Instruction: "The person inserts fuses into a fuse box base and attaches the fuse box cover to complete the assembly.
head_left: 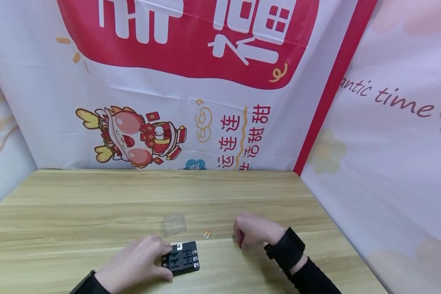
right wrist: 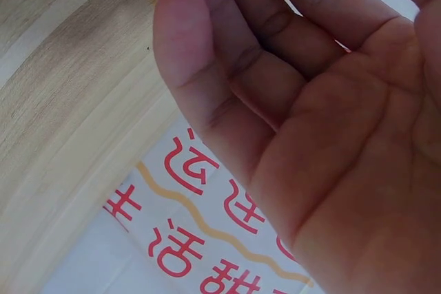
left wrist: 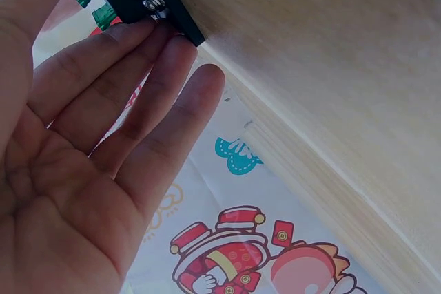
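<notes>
My left hand [head_left: 141, 257] holds a black fuse block [head_left: 181, 259] at its left end, thumb along the near side and fingers at the far corner. Metal terminals line the block's edges. In the left wrist view, the fingertips sit against the block [left wrist: 180, 5], with green pieces [left wrist: 103, 16] showing beside it. To the right, my right hand [head_left: 255, 230] is curled low over the table and pinches a small red piece [head_left: 241, 241], mostly covered by the fingers. Between the hands lie small orange blade fuses [head_left: 207, 234].
A clear plastic cover [head_left: 174, 224] lies on the wooden table [head_left: 95, 208] just beyond the block. Printed cloth [head_left: 206, 94] hangs along the table's back edge, and another printed sheet [head_left: 389, 163] borders the right side.
</notes>
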{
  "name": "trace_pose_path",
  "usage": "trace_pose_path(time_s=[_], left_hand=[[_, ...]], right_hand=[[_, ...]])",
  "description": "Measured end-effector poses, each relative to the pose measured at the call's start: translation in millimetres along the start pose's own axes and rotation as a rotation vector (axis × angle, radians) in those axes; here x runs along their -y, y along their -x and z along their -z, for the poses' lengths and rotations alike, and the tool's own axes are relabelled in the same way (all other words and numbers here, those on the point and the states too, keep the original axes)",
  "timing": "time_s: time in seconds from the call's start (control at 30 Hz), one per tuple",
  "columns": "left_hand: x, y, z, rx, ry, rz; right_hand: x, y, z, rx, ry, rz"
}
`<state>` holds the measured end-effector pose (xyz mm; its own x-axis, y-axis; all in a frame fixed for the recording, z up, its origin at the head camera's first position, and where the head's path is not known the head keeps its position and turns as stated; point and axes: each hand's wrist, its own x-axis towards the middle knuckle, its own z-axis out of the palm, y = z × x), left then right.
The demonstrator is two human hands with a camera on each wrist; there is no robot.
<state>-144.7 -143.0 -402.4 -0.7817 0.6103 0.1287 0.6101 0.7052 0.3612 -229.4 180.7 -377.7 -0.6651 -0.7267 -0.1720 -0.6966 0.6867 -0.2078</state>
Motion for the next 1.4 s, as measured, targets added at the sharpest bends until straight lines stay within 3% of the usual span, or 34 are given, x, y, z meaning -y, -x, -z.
trace_pose_path(time_s=[0.57,0.87,1.4], left_hand=[[1.6,1.3,-0.3,0.004,0.011,-0.009],[0.0,1.9,-1.2,-0.035,-0.008,-0.031],[0.1,1.3,-1.3,-0.025,-0.009,-0.015]], right_hand=[[2.4,-0.5,1.2,0.009,-0.01,0.003],[4.1,-0.2,1.3,-0.002,0.005,-0.014],[5.1,1.1,0.6,0.013,-0.025,-0.038]])
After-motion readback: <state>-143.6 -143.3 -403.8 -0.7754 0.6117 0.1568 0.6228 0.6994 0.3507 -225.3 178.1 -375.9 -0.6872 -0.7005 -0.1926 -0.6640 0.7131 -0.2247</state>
